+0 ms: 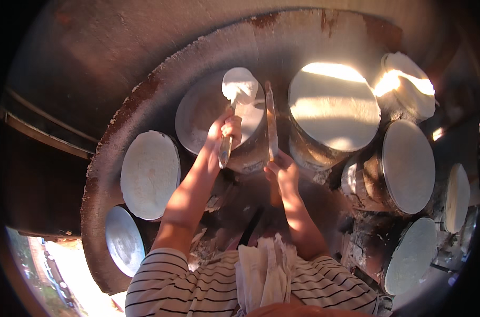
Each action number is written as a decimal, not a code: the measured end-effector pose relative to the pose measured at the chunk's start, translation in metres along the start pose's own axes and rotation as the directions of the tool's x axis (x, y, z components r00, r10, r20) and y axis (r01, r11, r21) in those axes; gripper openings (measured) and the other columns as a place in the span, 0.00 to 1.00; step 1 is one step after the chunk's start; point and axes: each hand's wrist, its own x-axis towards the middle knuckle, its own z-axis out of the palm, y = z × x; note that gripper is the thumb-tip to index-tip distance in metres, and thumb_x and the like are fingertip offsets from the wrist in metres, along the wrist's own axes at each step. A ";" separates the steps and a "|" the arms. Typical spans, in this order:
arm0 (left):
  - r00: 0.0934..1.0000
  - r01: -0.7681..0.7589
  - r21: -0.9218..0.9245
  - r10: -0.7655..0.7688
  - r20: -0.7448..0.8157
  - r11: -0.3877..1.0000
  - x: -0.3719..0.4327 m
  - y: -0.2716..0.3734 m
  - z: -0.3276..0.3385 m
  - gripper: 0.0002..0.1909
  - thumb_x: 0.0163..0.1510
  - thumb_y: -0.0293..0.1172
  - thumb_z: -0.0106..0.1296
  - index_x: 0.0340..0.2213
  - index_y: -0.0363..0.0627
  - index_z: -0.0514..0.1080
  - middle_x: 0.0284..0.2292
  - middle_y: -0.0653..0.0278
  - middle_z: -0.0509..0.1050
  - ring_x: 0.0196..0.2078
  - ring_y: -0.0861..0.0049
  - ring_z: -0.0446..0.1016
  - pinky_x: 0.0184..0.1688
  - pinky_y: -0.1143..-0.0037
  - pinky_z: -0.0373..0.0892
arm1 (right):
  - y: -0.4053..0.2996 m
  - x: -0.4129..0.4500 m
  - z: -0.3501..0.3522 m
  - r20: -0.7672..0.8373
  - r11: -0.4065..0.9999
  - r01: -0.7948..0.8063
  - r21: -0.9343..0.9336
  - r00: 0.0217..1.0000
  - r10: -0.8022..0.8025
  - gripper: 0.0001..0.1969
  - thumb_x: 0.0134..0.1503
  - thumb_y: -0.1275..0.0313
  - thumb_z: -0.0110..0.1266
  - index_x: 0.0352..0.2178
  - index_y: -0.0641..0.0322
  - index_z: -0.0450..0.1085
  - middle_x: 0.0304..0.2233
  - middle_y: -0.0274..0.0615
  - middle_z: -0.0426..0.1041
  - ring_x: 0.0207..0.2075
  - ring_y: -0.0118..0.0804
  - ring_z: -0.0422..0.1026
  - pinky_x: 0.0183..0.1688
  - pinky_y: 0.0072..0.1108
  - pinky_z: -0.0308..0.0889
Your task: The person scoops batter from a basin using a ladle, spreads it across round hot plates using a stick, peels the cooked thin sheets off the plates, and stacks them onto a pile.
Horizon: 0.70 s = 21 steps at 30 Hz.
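My left hand (225,128) grips the handle of a metal ladle (225,152). Its round bowl, coated white and with a pale mass (240,87) in it, is over a wide round pan (198,113). The pan's inside is greyish, with a white layer (252,119) showing on its right side. My right hand (283,172) is closed around the handle of a long, flat spatula (270,123) smeared with white. The blade points away from me, just right of the pan. What the white material is, I cannot tell.
Several round vessels with white tops surround me, including one at front right (335,107), one at left (150,176) and one at right (408,166). A shiny round metal surface (125,239) is at lower left. A curved brown rim (117,130) runs behind. A white cloth (263,273) hangs at my chest.
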 end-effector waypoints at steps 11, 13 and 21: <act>0.861 -0.237 0.899 0.508 0.020 0.368 0.040 0.051 0.000 0.28 0.55 0.25 0.40 0.56 0.60 0.50 0.14 0.76 0.53 0.13 0.90 0.52 0.12 0.85 0.51 | 0.031 0.043 0.062 0.029 0.662 0.397 -0.636 0.869 -0.494 0.21 0.38 0.89 0.48 0.39 0.69 0.63 0.36 0.52 0.66 0.36 0.43 0.68 0.36 0.26 0.65; 0.766 -0.193 0.942 0.642 -0.030 0.274 0.053 0.075 -0.006 0.32 0.54 0.25 0.41 0.58 0.57 0.45 0.14 0.75 0.53 0.12 0.89 0.52 0.12 0.84 0.52 | 0.024 0.084 0.083 0.188 0.380 0.471 -0.796 0.789 -0.585 0.21 0.38 0.87 0.47 0.38 0.70 0.64 0.38 0.59 0.63 0.39 0.55 0.64 0.42 0.32 0.61; 0.707 -0.058 0.998 0.706 0.036 0.007 0.019 0.124 0.001 0.30 0.55 0.26 0.42 0.58 0.52 0.49 0.13 0.72 0.56 0.11 0.86 0.55 0.11 0.82 0.55 | 0.005 0.048 0.096 0.215 0.261 0.414 -0.872 0.803 -0.555 0.16 0.39 0.82 0.47 0.35 0.66 0.66 0.41 0.46 0.65 0.45 0.49 0.63 0.44 0.31 0.63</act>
